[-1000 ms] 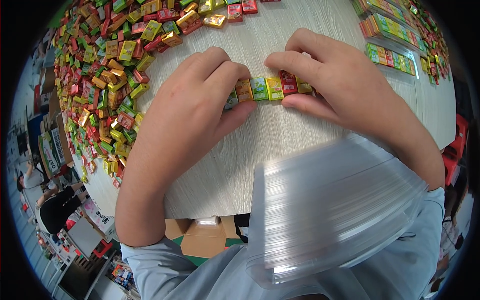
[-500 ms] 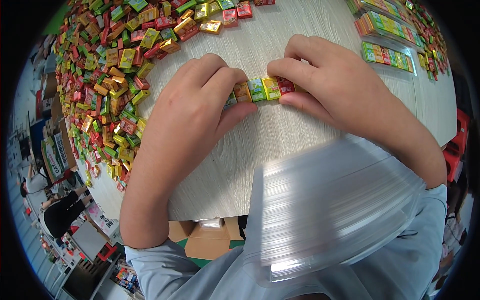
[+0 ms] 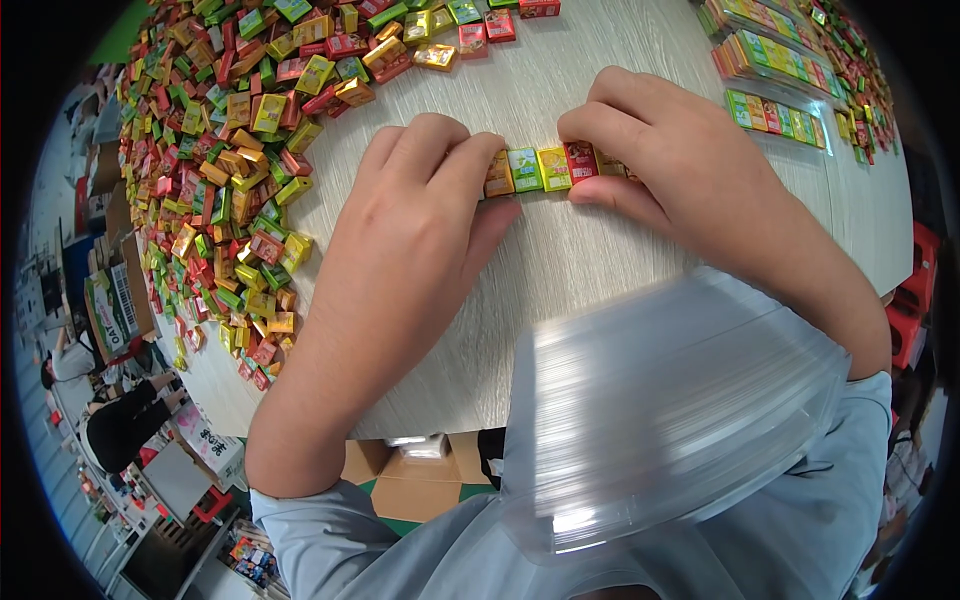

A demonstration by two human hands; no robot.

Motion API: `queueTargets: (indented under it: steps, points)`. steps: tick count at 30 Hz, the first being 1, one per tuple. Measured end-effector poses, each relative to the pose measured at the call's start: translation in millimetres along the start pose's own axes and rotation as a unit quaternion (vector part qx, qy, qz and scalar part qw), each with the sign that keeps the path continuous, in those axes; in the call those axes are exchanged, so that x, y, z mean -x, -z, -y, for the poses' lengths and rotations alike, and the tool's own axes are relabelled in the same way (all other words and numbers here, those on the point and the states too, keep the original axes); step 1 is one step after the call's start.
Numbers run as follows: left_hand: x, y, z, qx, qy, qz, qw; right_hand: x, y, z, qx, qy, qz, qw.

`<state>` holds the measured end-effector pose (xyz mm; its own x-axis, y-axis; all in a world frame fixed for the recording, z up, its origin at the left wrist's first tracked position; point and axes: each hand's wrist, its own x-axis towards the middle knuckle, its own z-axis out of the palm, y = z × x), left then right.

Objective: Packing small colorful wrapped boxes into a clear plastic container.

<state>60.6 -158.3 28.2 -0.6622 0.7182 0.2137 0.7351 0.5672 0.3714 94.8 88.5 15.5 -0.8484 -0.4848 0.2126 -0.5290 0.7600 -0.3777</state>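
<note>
A short row of small candy-like boxes (image 3: 524, 170) in orange, green, yellow and red lies on the table between my hands. My left hand (image 3: 410, 205) closes on its left end, thumb on the near side and fingers on the far side, hiding the end boxes. My right hand (image 3: 675, 150) is closed on the right end. A red box (image 3: 580, 160) stands beside its thumb and index finger, a little out of line with its neighbours. Close below my right forearm is a stack of clear plastic trays (image 3: 680, 410), partly blurred.
A big heap of loose small boxes (image 3: 230, 190) covers the table's left and far left. Filled clear trays (image 3: 775, 115) stand at the far right, beside more loose boxes (image 3: 865, 100). An open carton (image 3: 420, 485) sits below the near table edge (image 3: 440, 436). Red stools (image 3: 910, 300) are at right.
Both hands and the row have shifted slightly to the right in the picture. The red box by my right fingers shows more fully and sits less flush. Both hands keep their hold.
</note>
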Motion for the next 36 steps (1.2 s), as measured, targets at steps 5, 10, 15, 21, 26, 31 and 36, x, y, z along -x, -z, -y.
queueTargets:
  steps: [5, 10, 15, 21, 26, 31, 36]
  points:
    - [1, 2, -4, -0.039, -0.004, 0.007, 0.999, 0, 0, -1, 0.001, 0.001, -0.003, 1.0]
    - [1, 4, 3, -0.005, 0.006, 0.0, 1.0, -1, 0, -1, -0.008, 0.001, -0.001, 1.0]
    - [1, 6, 7, -0.013, -0.024, 0.001, 1.0, -1, 1, -1, -0.004, 0.005, 0.0, 1.0]
    - [1, 0, 1, 0.071, 0.06, 0.032, 0.995, 1, -2, -2, 0.008, 0.012, -0.004, 1.0]
    - [-2, -7, -3, 0.067, 0.036, 0.017, 0.997, 3, -1, -3, 0.017, 0.015, -0.005, 1.0]
    - [-5, -8, -3, 0.022, 0.053, 0.006, 0.998, 2, 1, -2, 0.012, 0.031, -0.025, 0.999]
    - [-7, -11, -7, 0.006, 0.045, -0.01, 0.999, 8, 11, -2, -0.054, 0.007, 0.003, 0.998]
